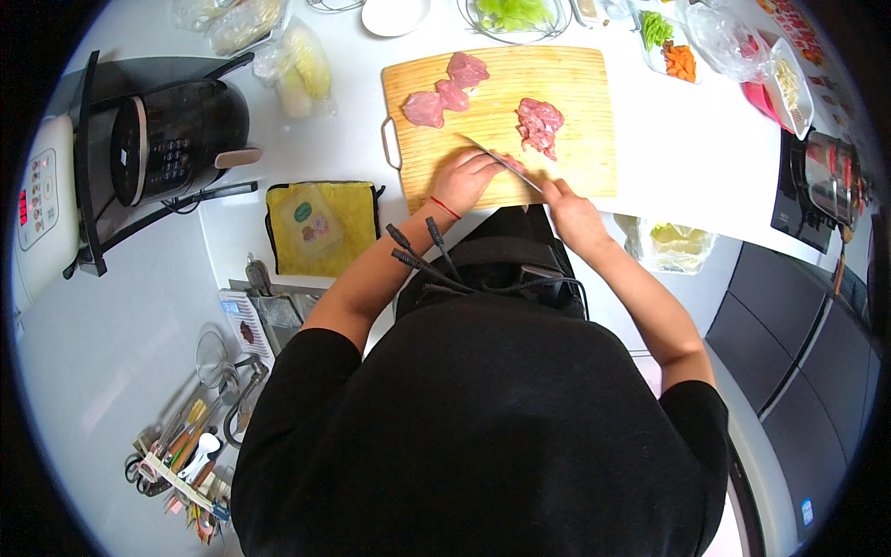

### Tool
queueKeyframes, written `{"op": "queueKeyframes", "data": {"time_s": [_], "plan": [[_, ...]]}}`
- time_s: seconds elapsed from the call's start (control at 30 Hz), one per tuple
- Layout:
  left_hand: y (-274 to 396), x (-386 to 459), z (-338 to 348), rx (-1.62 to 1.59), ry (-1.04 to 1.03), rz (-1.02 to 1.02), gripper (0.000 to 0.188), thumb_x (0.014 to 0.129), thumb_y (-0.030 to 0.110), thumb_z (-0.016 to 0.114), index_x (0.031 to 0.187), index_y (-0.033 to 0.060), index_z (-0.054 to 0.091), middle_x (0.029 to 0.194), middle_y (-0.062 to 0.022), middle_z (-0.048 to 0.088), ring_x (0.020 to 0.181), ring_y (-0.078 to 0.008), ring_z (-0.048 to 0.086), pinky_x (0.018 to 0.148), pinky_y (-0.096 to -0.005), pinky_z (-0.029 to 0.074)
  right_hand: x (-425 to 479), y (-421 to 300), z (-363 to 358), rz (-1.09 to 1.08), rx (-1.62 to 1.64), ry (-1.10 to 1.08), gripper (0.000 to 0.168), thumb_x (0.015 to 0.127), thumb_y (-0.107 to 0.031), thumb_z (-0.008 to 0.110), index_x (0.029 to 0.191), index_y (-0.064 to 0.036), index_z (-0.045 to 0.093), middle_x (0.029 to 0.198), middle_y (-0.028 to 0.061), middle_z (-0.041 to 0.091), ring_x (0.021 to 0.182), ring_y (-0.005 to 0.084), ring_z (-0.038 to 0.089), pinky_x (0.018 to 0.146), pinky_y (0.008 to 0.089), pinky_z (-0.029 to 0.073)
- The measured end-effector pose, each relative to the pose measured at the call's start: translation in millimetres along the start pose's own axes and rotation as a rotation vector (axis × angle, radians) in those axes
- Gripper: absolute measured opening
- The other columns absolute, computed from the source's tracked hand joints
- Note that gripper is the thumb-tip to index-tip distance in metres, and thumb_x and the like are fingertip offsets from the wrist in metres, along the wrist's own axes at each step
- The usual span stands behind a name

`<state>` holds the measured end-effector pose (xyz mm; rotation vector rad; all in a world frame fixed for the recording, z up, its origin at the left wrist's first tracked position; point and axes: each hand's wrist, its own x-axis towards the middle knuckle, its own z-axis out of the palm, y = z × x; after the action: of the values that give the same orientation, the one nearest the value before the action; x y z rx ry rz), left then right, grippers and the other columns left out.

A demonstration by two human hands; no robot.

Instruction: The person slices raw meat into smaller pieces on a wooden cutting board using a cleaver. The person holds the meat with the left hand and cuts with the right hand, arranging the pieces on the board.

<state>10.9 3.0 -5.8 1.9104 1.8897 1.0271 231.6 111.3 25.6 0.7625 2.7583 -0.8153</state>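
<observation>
My right hand (574, 214) grips the handle of a kitchen knife (523, 178), its blade pointing away and to the left across a bamboo cutting board (585, 90). My left hand (468, 177), with a red string on its wrist, holds a small piece of raw meat (514, 161) against the board beside the blade. The fingertips partly hide this piece. Sliced raw meat (539, 125) lies in a heap just beyond the knife. Larger raw meat chunks (424, 109) rest towards the board's far left corner.
Left of the board are a yellow zippered cloth bag (358, 230), bagged cabbage (306, 69) and a black air fryer (181, 139). Behind it stand a white plate (395, 15) and a glass bowl of lettuce (515, 14). Chopped carrot (680, 63) sits at right. A plastic bag (675, 244) hangs below the counter edge.
</observation>
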Motion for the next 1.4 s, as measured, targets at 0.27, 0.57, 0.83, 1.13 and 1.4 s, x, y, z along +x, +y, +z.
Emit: {"op": "queueKeyframes", "data": {"time_s": [0.27,0.57,0.83,1.13,1.4], "plan": [[-8.7,-6.0,9.8,0.005,-0.059,-0.129,0.015,0.089,0.008,0.066,0.102,0.0061,0.073,0.116,-0.0045,0.071,0.109,-0.0193,0.066,0.095,-0.0326,0.054,21.6,9.2,-3.7,0.021,0.113,0.167,0.026,0.088,-0.003,0.055,0.114,-0.002,0.052,0.105,0.0212,0.062,0.083,0.0426,0.066,0.070,0.0500,0.056],[-33.8,11.7,22.7,-0.941,0.156,-0.785,0.022,0.095,-0.002,0.063,0.115,-0.0031,0.055,0.111,-0.0126,0.070,0.104,-0.0170,0.067,0.090,-0.0276,0.055,-4.5,15.3,-40.3,0.039,0.005,0.204,0.017,0.090,-0.007,0.061,0.106,-0.005,0.057,0.102,0.0167,0.062,0.080,0.0430,0.064,0.068,0.0497,0.055],[-33.0,45.5,14.3,-1.120,-0.197,-0.841,0.036,0.095,-0.001,0.061,0.131,-0.0020,0.060,0.126,-0.0146,0.067,0.117,-0.0189,0.063,0.099,-0.0299,0.052,-14.6,24.2,-45.3,0.064,0.029,0.317,0.018,0.089,-0.008,0.062,0.107,-0.008,0.059,0.105,0.0141,0.063,0.080,0.0388,0.067,0.068,0.0473,0.057],[-34.2,96.9,-35.3,-0.846,-0.223,-0.929,0.023,0.096,0.003,0.055,0.118,0.0001,0.063,0.111,-0.0053,0.064,0.094,-0.0092,0.059,0.084,-0.0231,0.052,-23.7,44.8,-72.3,-0.031,-0.258,0.315,0.023,0.083,-0.008,0.062,0.106,-0.014,0.057,0.109,0.0073,0.061,0.077,0.0286,0.070,0.063,0.0408,0.058],[-12.3,96.3,-22.9,-0.803,-0.218,-0.860,0.030,0.097,0.012,0.062,0.124,0.0008,0.063,0.116,-0.0038,0.065,0.103,-0.0095,0.061,0.084,-0.0231,0.051,44.8,75.9,-34.4,0.185,-0.332,0.587,0.030,0.094,-0.034,0.062,0.108,-0.008,0.059,0.109,0.0113,0.059,0.077,0.0291,0.067,0.064,0.0413,0.056]]}}
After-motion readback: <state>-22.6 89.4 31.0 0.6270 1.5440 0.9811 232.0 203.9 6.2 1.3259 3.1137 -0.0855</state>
